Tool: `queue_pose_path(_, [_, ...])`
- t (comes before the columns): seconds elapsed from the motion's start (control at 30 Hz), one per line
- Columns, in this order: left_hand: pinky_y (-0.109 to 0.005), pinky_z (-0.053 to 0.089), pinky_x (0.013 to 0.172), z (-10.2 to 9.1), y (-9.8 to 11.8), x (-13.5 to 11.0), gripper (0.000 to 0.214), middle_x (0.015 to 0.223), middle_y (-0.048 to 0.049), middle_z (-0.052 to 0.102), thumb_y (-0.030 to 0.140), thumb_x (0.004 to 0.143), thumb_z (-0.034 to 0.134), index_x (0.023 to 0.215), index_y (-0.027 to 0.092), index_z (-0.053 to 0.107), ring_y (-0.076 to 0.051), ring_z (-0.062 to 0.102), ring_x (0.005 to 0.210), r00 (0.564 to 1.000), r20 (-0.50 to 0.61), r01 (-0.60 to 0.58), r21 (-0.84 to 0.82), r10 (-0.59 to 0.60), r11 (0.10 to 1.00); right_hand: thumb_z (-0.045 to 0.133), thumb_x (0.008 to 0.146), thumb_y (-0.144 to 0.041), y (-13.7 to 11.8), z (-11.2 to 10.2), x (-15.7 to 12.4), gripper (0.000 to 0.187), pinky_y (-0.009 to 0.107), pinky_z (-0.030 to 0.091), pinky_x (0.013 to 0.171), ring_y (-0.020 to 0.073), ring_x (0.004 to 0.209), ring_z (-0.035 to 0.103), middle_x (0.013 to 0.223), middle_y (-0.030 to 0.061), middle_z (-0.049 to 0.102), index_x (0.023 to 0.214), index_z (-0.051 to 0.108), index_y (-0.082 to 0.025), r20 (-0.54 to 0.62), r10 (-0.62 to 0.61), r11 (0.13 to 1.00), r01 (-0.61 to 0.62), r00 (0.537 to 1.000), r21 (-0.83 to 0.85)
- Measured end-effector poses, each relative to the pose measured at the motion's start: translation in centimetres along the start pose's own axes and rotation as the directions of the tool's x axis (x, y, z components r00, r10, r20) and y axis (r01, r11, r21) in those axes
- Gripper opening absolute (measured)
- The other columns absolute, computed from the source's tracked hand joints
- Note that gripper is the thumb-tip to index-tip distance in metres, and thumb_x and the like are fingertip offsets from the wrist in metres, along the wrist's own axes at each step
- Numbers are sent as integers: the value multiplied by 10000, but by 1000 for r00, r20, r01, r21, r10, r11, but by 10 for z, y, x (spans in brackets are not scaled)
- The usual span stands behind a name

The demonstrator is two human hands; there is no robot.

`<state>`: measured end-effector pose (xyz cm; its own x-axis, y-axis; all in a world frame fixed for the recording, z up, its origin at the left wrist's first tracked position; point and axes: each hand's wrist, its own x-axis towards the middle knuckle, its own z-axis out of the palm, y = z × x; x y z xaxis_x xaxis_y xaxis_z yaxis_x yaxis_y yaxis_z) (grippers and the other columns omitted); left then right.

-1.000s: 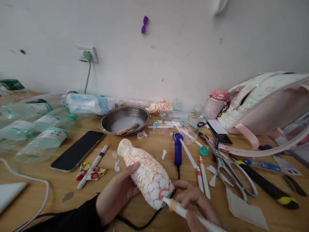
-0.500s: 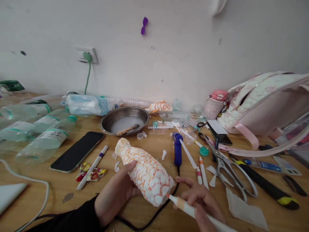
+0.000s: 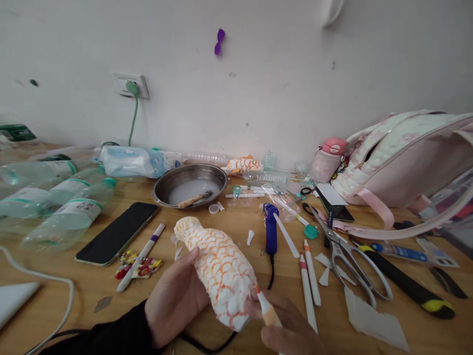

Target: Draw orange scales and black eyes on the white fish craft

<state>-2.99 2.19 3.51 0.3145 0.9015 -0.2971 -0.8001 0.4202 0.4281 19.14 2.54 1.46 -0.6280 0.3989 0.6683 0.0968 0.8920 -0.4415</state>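
Note:
A white fish-shaped paper craft (image 3: 225, 268) with orange scale lines lies tilted in my left hand (image 3: 181, 291), thumb on top and the fingers hidden beneath it. My right hand (image 3: 288, 323) is closed around a white marker (image 3: 269, 313) with an orange tip. That tip is at the right side of the craft, by its wide end; whether it touches the surface I cannot tell. Two more white markers (image 3: 307, 286) lie just right of this hand. Above the craft stands a blue hot glue gun (image 3: 271, 231) with a glue stick in it.
A metal bowl (image 3: 158, 192) of cloudy liquid holds a brush. Plastic bottles (image 3: 79, 209) and a phone (image 3: 118, 231) lie left. Large scissors (image 3: 342, 251), a black-yellow tool (image 3: 410, 286) and a backpack (image 3: 406, 158) occupy the right. Another orange-patterned fish (image 3: 244, 164) sits by the wall.
The right hand and marker have moved up and closer against the craft's right side. The craft has turned slightly, its wide end now lower and nearer me.

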Motion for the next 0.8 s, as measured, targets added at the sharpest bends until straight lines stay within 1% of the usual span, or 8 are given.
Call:
queue_pose_path(0.07, [-396, 524, 839, 0, -1, -1, 236, 907, -116, 762, 286, 786, 591, 917, 126, 705, -266, 708, 846, 999, -34, 9, 3, -9, 1000, 407, 991, -283, -2, 0, 0, 315, 330, 490, 989, 191, 1103, 646, 1072, 70, 748, 1298, 462, -238, 27, -25, 995, 27, 999, -93])
queue_pose_path(0.13, [-409, 493, 902, -1, 0, -2, 187, 832, -91, 762, 247, 757, 608, 871, 140, 712, -265, 705, 850, 999, -35, 4, -18, -5, 1000, 385, 1001, -273, -4, -2, 1, 311, 323, 467, 1011, 177, 1085, 657, 1021, 63, 766, 1302, 451, -230, -18, -48, 988, 45, 999, -146])
queue_pose_path(0.27, [-457, 400, 1014, 1, 1, -3, 189, 862, -84, 752, 207, 674, 639, 842, 153, 707, -310, 650, 1005, 999, -49, -4, -78, 1, 997, 361, 1005, -304, -6, -5, 3, 401, 320, 523, 944, 177, 1094, 651, 1059, 54, 755, 1398, 286, -272, -47, -85, 995, 82, 995, -59])
queue_pose_path(0.37, [-491, 387, 1017, 4, 1, -3, 341, 936, -93, 742, 207, 635, 629, 969, 158, 677, -344, 620, 1056, 988, -155, -17, -116, -1, 993, 339, 1008, -305, -7, -3, 4, 421, 294, 530, 927, 171, 1119, 633, 1122, 67, 730, 1418, 250, -278, -7, -59, 998, 59, 998, 12])
queue_pose_path(0.47, [-503, 407, 990, 10, 1, -3, 506, 981, -92, 735, 202, 643, 590, 1148, 175, 592, -355, 624, 1045, 956, -295, -42, -133, 1, 990, 351, 999, -359, -6, 2, 4, 367, 302, 521, 938, 177, 1114, 638, 1078, 60, 748, 1356, 363, -275, -59, -30, 998, 33, 998, 49])
queue_pose_path(0.57, [-498, 430, 961, 13, 3, -4, 551, 980, -82, 736, 191, 666, 541, 1216, 194, 541, -344, 643, 1007, 933, -360, -43, -128, -6, 991, 414, 983, -344, -5, 5, 1, 323, 301, 558, 888, 180, 1037, 683, 1063, 22, 754, 1305, 428, -323, -111, 121, 991, -114, 986, 74])
queue_pose_path(0.67, [-489, 446, 941, 14, 4, -4, 528, 965, -85, 739, 192, 696, 512, 1224, 185, 537, -334, 657, 973, 943, -333, -23, -125, -20, 992, 433, 979, -319, -4, 3, -1, 328, 316, 584, 841, 188, 945, 721, 1067, 20, 752, 1306, 441, -338, -108, 174, 983, -166, 979, 76])
queue_pose_path(0.8, [-483, 442, 943, 11, 1, -3, 509, 977, -109, 736, 207, 717, 522, 1221, 142, 543, -341, 656, 977, 975, -221, -14, -87, -6, 996, 417, 976, -380, -2, 8, -2, 321, 283, 540, 918, 172, 950, 720, 1060, 37, 756, 1273, 507, -300, -102, 4, 1000, -4, 995, -1])
